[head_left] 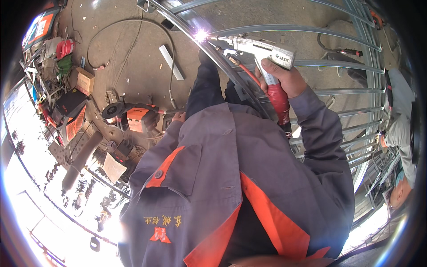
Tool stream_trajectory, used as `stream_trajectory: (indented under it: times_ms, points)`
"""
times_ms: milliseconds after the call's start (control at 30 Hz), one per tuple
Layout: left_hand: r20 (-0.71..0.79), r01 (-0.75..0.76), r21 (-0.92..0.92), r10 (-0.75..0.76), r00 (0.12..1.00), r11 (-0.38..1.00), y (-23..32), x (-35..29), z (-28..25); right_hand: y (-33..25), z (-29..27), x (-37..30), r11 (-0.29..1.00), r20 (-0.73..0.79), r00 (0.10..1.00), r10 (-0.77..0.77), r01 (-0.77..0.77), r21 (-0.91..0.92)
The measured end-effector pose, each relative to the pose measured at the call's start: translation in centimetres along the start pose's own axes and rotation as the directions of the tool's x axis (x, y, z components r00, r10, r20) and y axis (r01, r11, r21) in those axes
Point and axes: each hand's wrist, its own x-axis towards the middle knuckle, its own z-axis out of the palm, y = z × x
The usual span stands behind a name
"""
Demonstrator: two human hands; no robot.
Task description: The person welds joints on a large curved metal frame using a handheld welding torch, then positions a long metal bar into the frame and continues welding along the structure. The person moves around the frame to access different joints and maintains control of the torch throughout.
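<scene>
At twelve o'clock, your right hand has a closed grip on the welding gun, nozzle sparking on the metal frame. Weld in progress, by appearance; next calls for steady travel. Left hand at nine: grip unclear.

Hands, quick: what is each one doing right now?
Right hand: closed around the grip of the welding gun, its tip sparking on the metal frame.
Left hand: mostly hidden by the sleeve; cannot be told.

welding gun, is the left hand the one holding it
No, the right hand grips the welding gun; the left hand rests low by the knee.
</scene>
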Motion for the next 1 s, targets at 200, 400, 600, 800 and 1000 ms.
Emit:
stream_trajectory:
  times_ms: [200, 400, 600, 800, 1000]
  points:
    - [0.03, 0.02, -0.002, -0.02, 0.999, 1.0, -1.1, 1.5, 0.4, -0.3, 0.4, -0.1, 1.0, -0.026, 0.999, -0.025, 0.024, -0.02]
    - [-0.002, -0.016, -0.002, 0.016, 1.0, 1.0, -1.8, 2.1, 0.9, -0.5, 0.2, -0.4, 0.996, 0.022, 1.0, 0.001, 0.001, -0.093]
    - [0.002, -0.023, 0.021, 0.023, 1.0, 1.0, -1.2, 1.8, 0.7, -0.4, 0.2, -0.6, 0.997, 0.019, 1.0, 0.001, 0.001, -0.081]
    - [0.017, -0.08, 0.035, 0.08, 0.997, 0.996, -1.6, 2.4, 0.8, -0.4, 0.2, -0.8, 0.997, 0.016, 1.0, 0.01, -0.009, -0.073]
    - [0.008, -0.052, -0.007, 0.052, 0.999, 0.999, -0.8, 1.8, 0.5, -0.5, 0.2, -1.0, 0.996, 0.012, 1.0, 0.001, 0.0, -0.087]
